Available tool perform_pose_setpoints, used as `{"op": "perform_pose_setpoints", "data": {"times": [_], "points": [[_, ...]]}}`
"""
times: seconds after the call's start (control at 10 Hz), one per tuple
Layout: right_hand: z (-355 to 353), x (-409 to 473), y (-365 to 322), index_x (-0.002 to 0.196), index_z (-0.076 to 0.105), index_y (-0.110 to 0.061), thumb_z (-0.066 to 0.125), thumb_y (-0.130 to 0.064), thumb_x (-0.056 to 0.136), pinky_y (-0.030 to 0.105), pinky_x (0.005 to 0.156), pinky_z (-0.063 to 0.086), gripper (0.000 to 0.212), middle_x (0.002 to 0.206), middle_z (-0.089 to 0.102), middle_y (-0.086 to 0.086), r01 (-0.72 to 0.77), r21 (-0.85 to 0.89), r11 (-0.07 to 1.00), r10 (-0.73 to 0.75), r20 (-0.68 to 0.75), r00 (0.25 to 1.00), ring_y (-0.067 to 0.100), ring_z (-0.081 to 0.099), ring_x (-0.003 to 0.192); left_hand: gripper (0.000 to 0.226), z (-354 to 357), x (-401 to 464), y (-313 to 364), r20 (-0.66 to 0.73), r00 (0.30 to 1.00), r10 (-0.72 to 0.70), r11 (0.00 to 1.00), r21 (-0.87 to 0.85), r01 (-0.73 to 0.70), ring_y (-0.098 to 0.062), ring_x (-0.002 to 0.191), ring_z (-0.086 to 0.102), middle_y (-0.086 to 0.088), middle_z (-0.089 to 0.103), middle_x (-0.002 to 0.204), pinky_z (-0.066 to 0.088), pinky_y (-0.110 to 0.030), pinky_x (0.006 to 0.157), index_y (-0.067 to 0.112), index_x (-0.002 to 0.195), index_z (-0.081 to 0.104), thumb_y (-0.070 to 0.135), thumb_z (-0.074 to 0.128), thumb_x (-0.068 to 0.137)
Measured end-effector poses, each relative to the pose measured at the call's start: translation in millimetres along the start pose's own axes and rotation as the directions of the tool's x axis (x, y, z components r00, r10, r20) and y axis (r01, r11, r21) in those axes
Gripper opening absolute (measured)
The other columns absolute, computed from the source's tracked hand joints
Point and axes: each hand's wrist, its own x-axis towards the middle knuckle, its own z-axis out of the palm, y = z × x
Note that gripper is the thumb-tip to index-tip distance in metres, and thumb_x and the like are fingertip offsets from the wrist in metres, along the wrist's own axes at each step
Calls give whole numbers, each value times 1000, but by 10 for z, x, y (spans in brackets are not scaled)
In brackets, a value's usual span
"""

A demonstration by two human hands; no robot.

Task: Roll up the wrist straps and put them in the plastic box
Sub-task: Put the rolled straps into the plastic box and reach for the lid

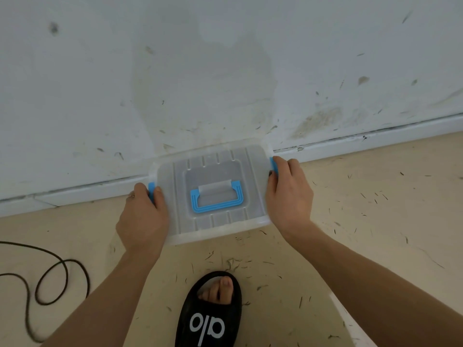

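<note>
**Both hands on the box clips, lid closed**

Black slipper [209,314] first, planted on the floor [363,221] at the very bottom of the view, toes poking out. Beyond it stands the scuffed white wall [175,71], the biggest thing in sight, with the plastic box [213,229] sitting on the floor against its skirting. No wrist straps show anywhere, so the rolling looks not yet begun, and the lid [175,196] is on.

It looks thin, clear and light, fairly stiff but likely to flex and slide on the smooth floor if pulled from one side only. The blue side clips seem the right places to take hold, both at once.

Left hand [142,219] wraps the left clip [151,189], thumb on the lid and fingers [139,190] curled round the edge. Right hand [288,196] does the same at the right clip [273,164]. A blue handle [215,199] lies flat on the lid. A black cable [50,279] loops to the left.
</note>
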Motion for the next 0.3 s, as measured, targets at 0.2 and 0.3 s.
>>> {"op": "perform_pose_setpoints", "data": {"times": [0.2, 0.3], "points": [[-47, 21, 39, 144, 50, -12, 48, -23, 107, 36, 83, 49, 39, 122, 54, 6, -92, 96, 991, 84, 83, 993, 22, 55, 106, 24, -175, 123, 5, 17, 994, 106, 993, -51, -105, -36, 79, 60, -16, 61, 93, 46, -45, 69, 7, 103, 55, 31, 57, 101], [-211, 111, 30, 147, 47, -16, 50, -32, 106, 35, 92, 52, 44, 126, 59, 1, -169, 287, 943, 172, 16, 985, 15, 58, 112, 18, -503, 358, 339, -98, 970, 222, 900, -362, -243, -16, 79, 60, -5, 62, 94, 50, -35, 75, 19, 108, 57, 28, 65, 96]]}}
